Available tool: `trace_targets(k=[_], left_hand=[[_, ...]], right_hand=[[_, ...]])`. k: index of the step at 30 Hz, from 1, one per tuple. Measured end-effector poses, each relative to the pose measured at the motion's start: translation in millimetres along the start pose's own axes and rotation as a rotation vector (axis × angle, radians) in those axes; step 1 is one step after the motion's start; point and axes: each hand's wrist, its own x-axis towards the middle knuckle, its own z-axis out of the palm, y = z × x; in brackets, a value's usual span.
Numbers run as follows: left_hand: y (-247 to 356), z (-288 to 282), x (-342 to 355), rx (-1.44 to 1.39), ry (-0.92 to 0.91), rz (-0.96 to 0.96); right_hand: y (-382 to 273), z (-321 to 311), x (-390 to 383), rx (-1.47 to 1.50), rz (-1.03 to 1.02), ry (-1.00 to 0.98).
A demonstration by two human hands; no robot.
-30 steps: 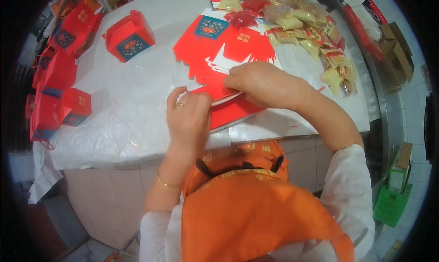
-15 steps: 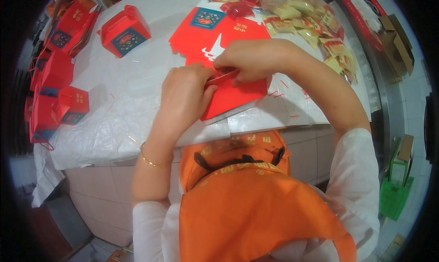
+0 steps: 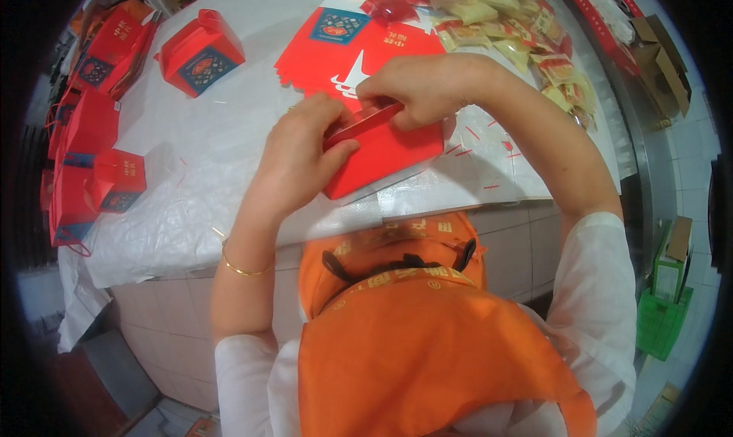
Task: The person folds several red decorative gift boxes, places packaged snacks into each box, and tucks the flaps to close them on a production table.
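Observation:
A red cardboard gift box lies near the table's front edge, its pale lower side toward me. Along its top stands a narrow raised flap. My left hand grips the left end of that flap, thumb on the near side and fingers behind. At the flap's right end, my right hand pinches it with bent fingers. Just beyond the box lies a stack of flat red box blanks with a blue patterned panel and white cut-outs. Part of the box's far side is hidden by my hands.
A folded red gift box stands at the upper left. Several red boxes and bags line the left edge. Packaged snacks in clear and red wrappers are heaped at the upper right. Red paper scraps lie right of my work. A green crate sits beyond.
My left hand has slid a little left and down along the flap, so more of the flap shows between my hands. The whole view has shifted slightly.

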Motion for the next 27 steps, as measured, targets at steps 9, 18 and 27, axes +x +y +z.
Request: trace_targets(k=[9, 18, 27], left_hand=[[9, -9, 9, 0.073, -0.175, -0.165], [14, -5, 21, 0.331, -0.237, -0.123], [14, -3, 29, 0.372, -0.297, -0.181]], right_hand=[[-10, -10, -1, 0.041, 0.057, -0.112], [-16, 0, 9, -0.188, 0.102, -0.099], [-22, 5, 9, -0.097, 0.200, -0.043]])
